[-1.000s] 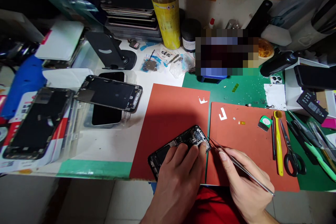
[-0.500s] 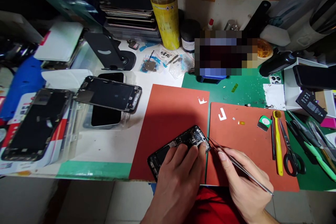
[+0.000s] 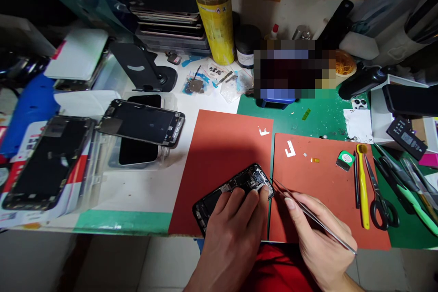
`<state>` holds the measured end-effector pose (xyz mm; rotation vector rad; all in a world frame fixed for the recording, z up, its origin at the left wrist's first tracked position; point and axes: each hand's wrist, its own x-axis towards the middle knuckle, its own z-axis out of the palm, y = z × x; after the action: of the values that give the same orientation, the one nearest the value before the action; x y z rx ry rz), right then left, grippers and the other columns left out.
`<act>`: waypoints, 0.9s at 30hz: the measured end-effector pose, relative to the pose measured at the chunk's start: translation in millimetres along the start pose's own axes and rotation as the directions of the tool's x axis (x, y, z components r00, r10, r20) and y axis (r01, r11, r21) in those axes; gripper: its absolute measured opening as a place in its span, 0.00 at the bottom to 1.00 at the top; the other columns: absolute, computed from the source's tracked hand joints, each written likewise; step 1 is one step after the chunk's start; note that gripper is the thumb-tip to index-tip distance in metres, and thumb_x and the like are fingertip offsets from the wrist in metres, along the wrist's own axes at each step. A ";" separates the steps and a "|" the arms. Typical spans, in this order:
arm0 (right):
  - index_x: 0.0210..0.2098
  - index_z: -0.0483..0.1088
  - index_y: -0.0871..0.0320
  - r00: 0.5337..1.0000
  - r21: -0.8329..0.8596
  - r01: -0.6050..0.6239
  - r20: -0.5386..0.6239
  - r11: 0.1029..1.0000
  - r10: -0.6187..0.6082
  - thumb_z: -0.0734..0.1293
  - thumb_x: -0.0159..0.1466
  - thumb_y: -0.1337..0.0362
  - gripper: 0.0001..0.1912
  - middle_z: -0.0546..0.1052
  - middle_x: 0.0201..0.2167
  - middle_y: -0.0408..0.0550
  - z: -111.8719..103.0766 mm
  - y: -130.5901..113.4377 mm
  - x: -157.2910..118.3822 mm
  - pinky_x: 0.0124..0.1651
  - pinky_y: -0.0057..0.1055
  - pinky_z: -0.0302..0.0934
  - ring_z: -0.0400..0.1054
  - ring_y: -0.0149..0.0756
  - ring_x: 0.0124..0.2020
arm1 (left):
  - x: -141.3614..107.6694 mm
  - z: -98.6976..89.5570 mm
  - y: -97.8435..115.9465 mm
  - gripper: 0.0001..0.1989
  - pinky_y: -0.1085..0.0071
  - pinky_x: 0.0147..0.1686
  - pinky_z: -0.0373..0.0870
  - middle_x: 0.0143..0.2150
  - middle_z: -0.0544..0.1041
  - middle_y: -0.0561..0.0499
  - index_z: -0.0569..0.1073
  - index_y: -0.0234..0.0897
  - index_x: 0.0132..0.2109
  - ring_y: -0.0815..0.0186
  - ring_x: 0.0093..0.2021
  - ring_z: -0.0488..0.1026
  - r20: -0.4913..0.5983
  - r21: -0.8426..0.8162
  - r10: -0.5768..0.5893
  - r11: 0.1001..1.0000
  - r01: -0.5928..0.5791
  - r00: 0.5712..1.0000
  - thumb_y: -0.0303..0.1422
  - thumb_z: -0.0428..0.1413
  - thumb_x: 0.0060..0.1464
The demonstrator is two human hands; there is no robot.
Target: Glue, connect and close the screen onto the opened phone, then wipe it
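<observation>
An opened smartphone [image 3: 244, 178] lies at a slant on the left red mat [image 3: 219, 146], its inner parts facing up. My left hand [image 3: 236, 223] lies over its lower side, fingers curled onto the phone and holding it. Between thumb and fingers of my right hand [image 3: 318, 232] is a pair of metal tweezers [image 3: 316, 219]. The tweezer tips point at the phone's upper right end; whether they touch it I cannot tell. Two small white L-shaped pieces lie beyond the phone, one bracket [image 3: 290, 149] on the right mat.
On the right red mat [image 3: 328, 191] lie a yellow brush [image 3: 363, 191], scissors [image 3: 378, 205] and a green-and-black piece [image 3: 345, 160]. To the left, a phone screen [image 3: 147, 121] rests on a clear box, near another screen [image 3: 49, 162]. A yellow can [image 3: 219, 32] stands behind.
</observation>
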<state>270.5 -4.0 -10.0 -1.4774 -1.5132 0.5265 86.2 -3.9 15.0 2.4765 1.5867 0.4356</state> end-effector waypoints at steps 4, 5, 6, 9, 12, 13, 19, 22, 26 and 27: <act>0.43 0.84 0.54 1.000 0.001 -0.019 -0.024 1.000 0.019 0.78 0.64 0.70 0.08 0.87 0.37 0.43 0.0 -0.9 0.5 0.41 0.33 0.83 0.84 0.38 0.32 | 0.8 -0.3 0.5 0.18 0.58 0.40 0.64 0.41 0.76 0.50 0.73 0.27 0.64 0.59 0.40 0.68 -0.006 0.002 -0.003 1.000 0.003 1.000 0.21 0.54 0.71; 0.42 0.84 0.53 0.999 -0.002 -0.026 -0.031 1.000 0.026 0.78 0.64 0.69 0.08 0.87 0.37 0.43 -0.1 -1.1 0.6 0.41 0.33 0.83 0.84 0.39 0.32 | 0.9 -0.5 0.6 0.18 0.58 0.40 0.64 0.41 0.77 0.50 0.73 0.27 0.65 0.59 0.40 0.68 -0.003 0.004 -0.005 1.000 0.005 1.000 0.21 0.54 0.71; 0.42 0.84 0.53 0.999 -0.006 -0.034 -0.038 0.999 0.033 0.78 0.64 0.69 0.07 0.87 0.37 0.43 -0.3 -1.2 0.6 0.41 0.33 0.83 0.84 0.39 0.32 | 1.0 -0.6 0.6 0.19 0.57 0.40 0.64 0.41 0.77 0.50 0.72 0.27 0.65 0.59 0.40 0.68 -0.001 0.006 -0.007 1.000 0.007 1.000 0.21 0.54 0.71; 0.41 0.84 0.53 0.997 -0.023 -0.059 -0.055 0.998 0.058 0.78 0.65 0.67 0.06 0.88 0.37 0.43 -0.6 -1.4 0.7 0.41 0.33 0.83 0.84 0.39 0.32 | 1.0 -1.0 0.5 0.19 0.57 0.40 0.65 0.41 0.77 0.49 0.72 0.27 0.66 0.59 0.40 0.69 -0.005 0.000 -0.005 1.000 0.005 1.000 0.21 0.54 0.70; 0.41 0.84 0.53 0.991 -0.029 -0.106 -0.083 0.994 0.104 0.79 0.65 0.65 0.05 0.88 0.37 0.44 -0.3 -1.6 0.7 0.41 0.34 0.83 0.85 0.41 0.33 | 0.4 -0.9 0.5 0.19 0.57 0.40 0.65 0.42 0.78 0.49 0.72 0.28 0.66 0.59 0.40 0.69 -0.007 -0.018 -0.006 1.000 0.006 1.000 0.21 0.53 0.72; 0.41 0.85 0.53 0.988 -0.030 -0.125 -0.096 0.992 0.122 0.79 0.65 0.64 0.05 0.88 0.37 0.44 -0.3 -1.7 0.7 0.41 0.35 0.83 0.85 0.41 0.33 | 0.3 -0.8 0.7 0.19 0.58 0.40 0.65 0.42 0.78 0.49 0.72 0.29 0.66 0.59 0.40 0.69 -0.007 -0.023 -0.009 1.000 0.009 1.000 0.22 0.53 0.72; 0.40 0.85 0.55 0.955 -0.077 -0.201 -0.238 0.977 0.178 0.80 0.63 0.60 0.07 0.88 0.38 0.47 -12.1 2.5 5.3 0.44 0.40 0.82 0.85 0.45 0.36 | 1.8 0.6 0.5 0.19 0.58 0.41 0.64 0.41 0.78 0.50 0.73 0.29 0.66 0.60 0.39 0.69 -0.023 -0.020 -0.023 1.000 0.023 0.999 0.21 0.54 0.71; 0.41 0.85 0.55 0.920 -0.145 -0.219 -0.362 0.965 0.154 0.81 0.62 0.59 0.10 0.87 0.39 0.49 -26.8 10.2 22.4 0.46 0.44 0.81 0.84 0.46 0.37 | 2.4 3.7 -2.6 0.18 0.58 0.42 0.64 0.40 0.79 0.50 0.74 0.30 0.64 0.59 0.39 0.70 -0.060 0.002 -0.003 1.000 0.003 0.998 0.21 0.53 0.71; 0.39 0.85 0.56 0.889 -0.173 -0.155 -0.454 0.973 0.061 0.81 0.62 0.58 0.09 0.86 0.37 0.49 -48.6 23.1 63.1 0.46 0.42 0.79 0.82 0.43 0.36 | 0.3 9.7 -9.9 0.18 0.58 0.45 0.65 0.41 0.81 0.48 0.75 0.32 0.63 0.58 0.41 0.71 -0.140 0.051 0.064 0.997 -0.057 0.988 0.22 0.53 0.70; 0.39 0.85 0.56 0.884 -0.133 -0.155 -0.461 0.979 0.077 0.81 0.63 0.57 0.10 0.86 0.36 0.49 -53.2 26.8 73.1 0.44 0.40 0.79 0.82 0.42 0.35 | -0.7 10.9 -12.0 0.18 0.57 0.46 0.66 0.43 0.81 0.46 0.75 0.31 0.63 0.57 0.42 0.72 -0.149 0.060 0.087 0.995 -0.078 0.985 0.22 0.52 0.70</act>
<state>340.0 53.9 16.4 -1.6876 -1.1206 0.1040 79.2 0.6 1.1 2.6136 1.5735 0.6151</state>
